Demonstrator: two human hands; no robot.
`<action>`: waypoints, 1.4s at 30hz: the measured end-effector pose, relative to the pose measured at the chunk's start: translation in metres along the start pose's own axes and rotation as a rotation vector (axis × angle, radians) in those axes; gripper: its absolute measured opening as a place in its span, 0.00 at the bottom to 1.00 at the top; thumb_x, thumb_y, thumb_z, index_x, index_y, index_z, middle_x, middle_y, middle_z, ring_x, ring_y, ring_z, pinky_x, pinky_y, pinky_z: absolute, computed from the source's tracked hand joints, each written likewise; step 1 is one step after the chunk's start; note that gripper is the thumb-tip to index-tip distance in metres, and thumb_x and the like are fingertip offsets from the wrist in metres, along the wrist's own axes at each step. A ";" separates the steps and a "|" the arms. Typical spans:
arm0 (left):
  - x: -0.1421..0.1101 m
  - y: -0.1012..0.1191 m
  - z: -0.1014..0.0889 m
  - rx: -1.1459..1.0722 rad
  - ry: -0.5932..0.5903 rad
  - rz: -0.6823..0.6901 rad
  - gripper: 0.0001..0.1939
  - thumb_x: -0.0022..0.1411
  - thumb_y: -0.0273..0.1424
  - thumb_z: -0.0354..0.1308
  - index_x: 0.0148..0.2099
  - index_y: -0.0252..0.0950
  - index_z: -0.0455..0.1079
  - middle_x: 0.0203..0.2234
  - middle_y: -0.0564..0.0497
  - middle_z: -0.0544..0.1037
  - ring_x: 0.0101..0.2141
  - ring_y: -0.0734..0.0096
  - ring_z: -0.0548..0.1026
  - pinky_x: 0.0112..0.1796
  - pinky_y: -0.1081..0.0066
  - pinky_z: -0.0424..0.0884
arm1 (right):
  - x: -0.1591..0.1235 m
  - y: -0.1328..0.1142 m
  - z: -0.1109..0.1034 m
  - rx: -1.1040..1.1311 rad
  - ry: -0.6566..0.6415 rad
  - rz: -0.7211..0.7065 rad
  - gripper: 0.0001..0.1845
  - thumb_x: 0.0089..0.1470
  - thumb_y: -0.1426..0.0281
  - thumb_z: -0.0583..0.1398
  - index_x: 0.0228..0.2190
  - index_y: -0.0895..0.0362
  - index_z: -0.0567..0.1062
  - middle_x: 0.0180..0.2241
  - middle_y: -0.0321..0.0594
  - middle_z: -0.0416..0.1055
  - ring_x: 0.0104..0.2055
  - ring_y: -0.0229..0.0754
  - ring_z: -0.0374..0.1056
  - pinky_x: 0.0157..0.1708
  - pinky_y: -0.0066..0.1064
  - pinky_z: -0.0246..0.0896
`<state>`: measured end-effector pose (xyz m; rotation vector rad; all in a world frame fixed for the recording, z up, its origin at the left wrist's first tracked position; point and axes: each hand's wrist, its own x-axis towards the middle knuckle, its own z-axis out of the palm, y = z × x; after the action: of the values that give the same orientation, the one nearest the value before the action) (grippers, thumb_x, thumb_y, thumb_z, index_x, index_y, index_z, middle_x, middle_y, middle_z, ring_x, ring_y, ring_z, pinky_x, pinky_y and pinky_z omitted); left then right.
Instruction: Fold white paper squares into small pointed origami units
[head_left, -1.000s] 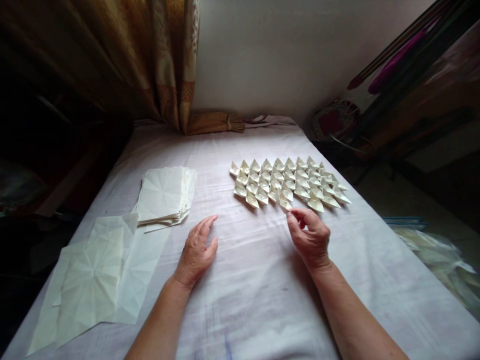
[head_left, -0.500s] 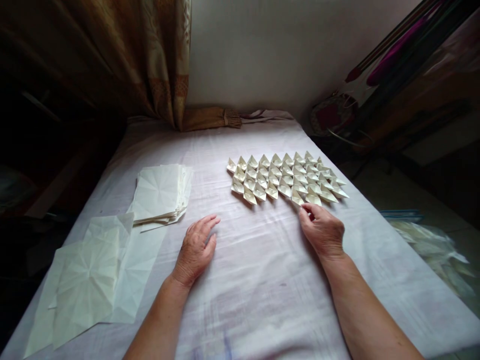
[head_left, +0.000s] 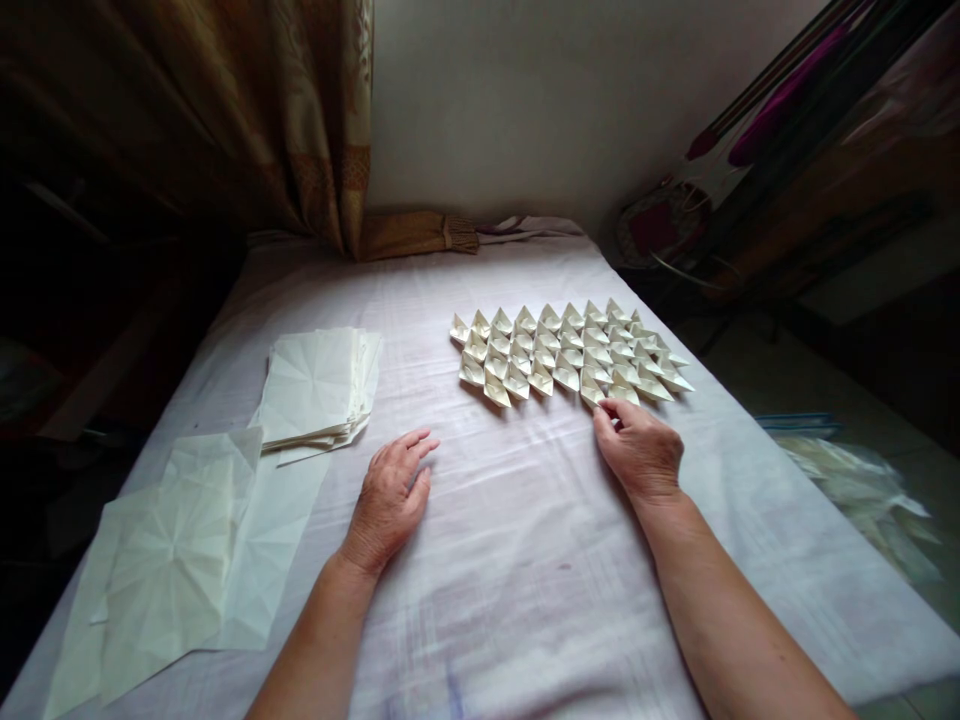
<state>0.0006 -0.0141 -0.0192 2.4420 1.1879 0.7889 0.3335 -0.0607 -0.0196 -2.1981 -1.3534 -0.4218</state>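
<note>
Rows of small folded paper boats (head_left: 517, 345) stand close together on the cloth, right of the middle. My right hand (head_left: 639, 448) pinches the near tip of one paper boat (head_left: 592, 390) in the front row, which touches its neighbours. Resting on the cloth, my left hand (head_left: 391, 495) has its fingers stretched out and holds nothing. Nearest to it is a stack of creased paper squares (head_left: 311, 385), a little way off to the left. Larger creased sheets (head_left: 169, 560) lie overlapping in front of that stack.
A pale cloth (head_left: 480, 620) covers the table. At the back, a gold curtain (head_left: 330, 150) hangs down onto the cloth by the wall (head_left: 510, 110). Beyond the right edge, lower down, is a clear plastic bag (head_left: 855, 490) with pale things inside.
My right hand has carried the paper boat rightwards into a gap in the front row, against the others. The left hand has stayed in place. The view has shifted slightly.
</note>
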 end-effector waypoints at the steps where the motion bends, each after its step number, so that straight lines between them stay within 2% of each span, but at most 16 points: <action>1: 0.000 0.000 0.000 0.000 -0.001 0.001 0.18 0.65 0.26 0.50 0.55 0.40 0.67 0.53 0.46 0.74 0.52 0.61 0.71 0.54 0.55 0.67 | 0.000 0.000 0.000 0.002 -0.001 0.003 0.13 0.52 0.65 0.55 0.31 0.56 0.80 0.27 0.41 0.78 0.27 0.42 0.68 0.26 0.28 0.50; 11: 0.000 0.000 -0.001 0.007 0.000 0.000 0.17 0.65 0.26 0.50 0.54 0.41 0.67 0.53 0.46 0.74 0.52 0.61 0.72 0.54 0.55 0.67 | 0.001 0.002 0.004 -0.011 -0.010 0.011 0.13 0.52 0.66 0.56 0.32 0.55 0.80 0.28 0.42 0.79 0.27 0.42 0.69 0.26 0.29 0.50; 16: -0.001 -0.002 0.000 0.006 0.001 0.002 0.17 0.64 0.26 0.50 0.55 0.41 0.67 0.53 0.46 0.74 0.53 0.61 0.71 0.54 0.54 0.67 | -0.001 0.002 0.003 0.025 0.009 -0.001 0.15 0.52 0.64 0.56 0.36 0.56 0.79 0.27 0.42 0.79 0.27 0.43 0.70 0.27 0.29 0.53; 25: -0.001 -0.002 0.001 0.005 0.007 0.008 0.17 0.64 0.26 0.50 0.54 0.40 0.67 0.53 0.45 0.74 0.52 0.61 0.72 0.54 0.55 0.67 | -0.008 0.003 -0.003 0.082 -0.021 0.118 0.14 0.50 0.62 0.57 0.35 0.56 0.75 0.25 0.39 0.76 0.24 0.42 0.69 0.26 0.29 0.53; 29: -0.001 -0.001 0.000 0.001 0.015 0.009 0.17 0.64 0.26 0.50 0.54 0.40 0.68 0.53 0.46 0.74 0.52 0.60 0.72 0.54 0.55 0.68 | -0.004 0.003 -0.001 0.106 -0.017 0.053 0.14 0.51 0.63 0.56 0.37 0.56 0.76 0.27 0.38 0.76 0.24 0.40 0.68 0.27 0.28 0.54; 34: -0.001 -0.001 0.000 -0.002 -0.001 -0.010 0.18 0.64 0.26 0.50 0.54 0.41 0.68 0.53 0.46 0.74 0.53 0.60 0.72 0.55 0.55 0.67 | -0.002 0.004 0.001 0.068 0.000 -0.022 0.12 0.54 0.65 0.55 0.30 0.56 0.77 0.28 0.41 0.77 0.26 0.40 0.67 0.27 0.28 0.53; 42: -0.001 -0.001 0.000 -0.002 0.010 -0.010 0.17 0.64 0.26 0.50 0.54 0.42 0.68 0.53 0.47 0.74 0.52 0.60 0.72 0.54 0.55 0.67 | -0.005 0.008 0.000 0.009 0.036 -0.033 0.12 0.54 0.66 0.56 0.30 0.56 0.78 0.28 0.40 0.77 0.26 0.40 0.68 0.27 0.28 0.52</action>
<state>-0.0003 -0.0140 -0.0202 2.4308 1.2015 0.7995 0.3378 -0.0673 -0.0245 -2.1536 -1.3716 -0.4646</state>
